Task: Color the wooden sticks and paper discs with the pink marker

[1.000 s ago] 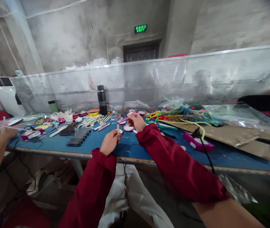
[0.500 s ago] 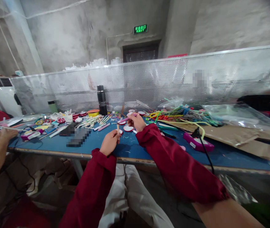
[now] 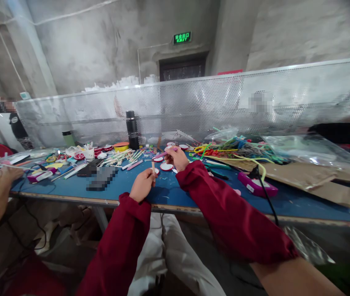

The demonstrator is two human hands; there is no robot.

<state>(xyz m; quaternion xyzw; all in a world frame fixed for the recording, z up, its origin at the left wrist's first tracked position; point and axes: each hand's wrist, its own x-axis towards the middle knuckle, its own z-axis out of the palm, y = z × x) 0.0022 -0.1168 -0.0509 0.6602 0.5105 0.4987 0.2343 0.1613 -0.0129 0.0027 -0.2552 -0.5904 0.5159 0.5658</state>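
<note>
My left hand (image 3: 141,186) is closed near the table's front edge, its fingers pinching a thin peach-coloured stick (image 3: 153,165) that points up. Just to the right and farther back, my right hand (image 3: 178,159) closes round a pink stick (image 3: 162,155). That stick slants left, its tip above and behind the peach one. Small white discs with red rims, among them a disc (image 3: 166,166), lie on the blue tabletop (image 3: 169,191) between and behind my hands. Exactly what the tips of the sticks touch is too small to make out.
A black flask (image 3: 132,130) stands at the back. To the left are a dark phone-like slab (image 3: 102,178), scattered sticks and another person's hand (image 3: 5,177). At right lie a cable bundle (image 3: 239,149), a purple device (image 3: 256,185) and brown cardboard (image 3: 298,174).
A person in dark clothing has come into view at the far left, behind the table. My hands and both sticks stay almost where they were.
</note>
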